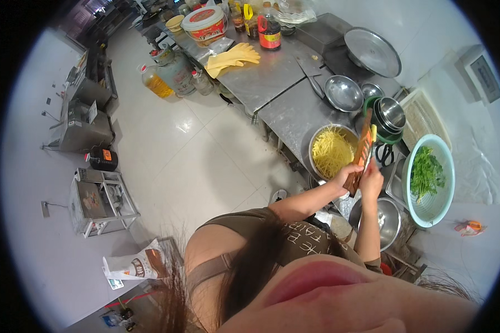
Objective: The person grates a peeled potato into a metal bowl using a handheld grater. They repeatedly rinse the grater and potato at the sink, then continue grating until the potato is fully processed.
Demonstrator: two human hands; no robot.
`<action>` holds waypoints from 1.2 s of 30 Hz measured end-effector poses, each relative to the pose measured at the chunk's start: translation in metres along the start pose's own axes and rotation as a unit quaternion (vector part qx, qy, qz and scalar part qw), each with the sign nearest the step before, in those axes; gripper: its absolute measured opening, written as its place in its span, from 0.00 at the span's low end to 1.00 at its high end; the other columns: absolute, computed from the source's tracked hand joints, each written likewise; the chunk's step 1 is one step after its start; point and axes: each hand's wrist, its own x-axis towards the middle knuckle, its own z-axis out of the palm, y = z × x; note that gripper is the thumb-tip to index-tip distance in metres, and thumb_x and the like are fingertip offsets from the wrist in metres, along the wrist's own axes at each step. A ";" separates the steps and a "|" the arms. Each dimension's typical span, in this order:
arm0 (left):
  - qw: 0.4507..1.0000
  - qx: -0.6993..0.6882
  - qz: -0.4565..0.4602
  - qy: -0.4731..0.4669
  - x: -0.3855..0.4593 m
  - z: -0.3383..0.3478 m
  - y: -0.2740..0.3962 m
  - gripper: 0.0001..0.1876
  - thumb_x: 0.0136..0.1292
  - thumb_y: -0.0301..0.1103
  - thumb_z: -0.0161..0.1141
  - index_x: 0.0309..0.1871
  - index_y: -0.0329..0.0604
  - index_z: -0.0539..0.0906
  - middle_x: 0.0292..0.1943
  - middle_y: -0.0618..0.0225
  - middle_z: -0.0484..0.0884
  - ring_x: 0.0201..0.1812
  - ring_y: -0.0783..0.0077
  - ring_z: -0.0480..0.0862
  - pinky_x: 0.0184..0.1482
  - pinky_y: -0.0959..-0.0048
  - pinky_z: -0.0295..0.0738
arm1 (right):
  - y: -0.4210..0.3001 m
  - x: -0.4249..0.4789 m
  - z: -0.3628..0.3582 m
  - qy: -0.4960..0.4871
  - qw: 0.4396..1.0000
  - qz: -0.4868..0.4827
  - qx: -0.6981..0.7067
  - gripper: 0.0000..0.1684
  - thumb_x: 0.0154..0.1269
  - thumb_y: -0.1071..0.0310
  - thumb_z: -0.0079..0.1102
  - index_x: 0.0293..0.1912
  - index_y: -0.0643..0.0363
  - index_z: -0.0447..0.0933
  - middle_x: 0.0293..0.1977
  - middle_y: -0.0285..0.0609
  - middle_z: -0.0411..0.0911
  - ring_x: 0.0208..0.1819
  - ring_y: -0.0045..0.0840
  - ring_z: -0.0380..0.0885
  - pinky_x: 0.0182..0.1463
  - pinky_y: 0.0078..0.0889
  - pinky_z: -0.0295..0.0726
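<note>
My left hand [346,178] grips the lower end of a long wooden grater board [364,145], which stands tilted over the right rim of a metal bowl. Pale yellow shreds [332,153], perhaps potato, are heaped in that bowl. At the board's right face, my right hand [371,180] is closed around something slim that I cannot make out. A yellow piece [373,132] shows near the board's upper part, above my right hand. To the right, a light blue plastic basket [451,183] holds leafy green herbs [426,172].
On the steel table [289,112] are a cleaver [310,77], a round steel bowl [343,93], black-handled scissors [385,155], yellow rubber gloves [233,59] and a sauce bottle [269,31]. Another steel bowl [389,222] sits below my right forearm. A gas cylinder [175,73] and an oil bottle [157,83] stand on the floor.
</note>
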 end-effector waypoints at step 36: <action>0.996 -0.054 0.068 -0.024 -0.008 0.012 0.022 0.21 0.56 0.35 0.55 0.52 0.39 0.70 0.43 0.63 0.77 0.43 0.65 0.77 0.48 0.65 0.73 | -0.019 -0.037 -0.015 0.026 0.998 -0.007 0.060 0.14 0.61 0.62 0.54 0.26 0.61 0.77 0.16 0.55 0.73 0.21 0.49 0.75 0.25 0.47 0.75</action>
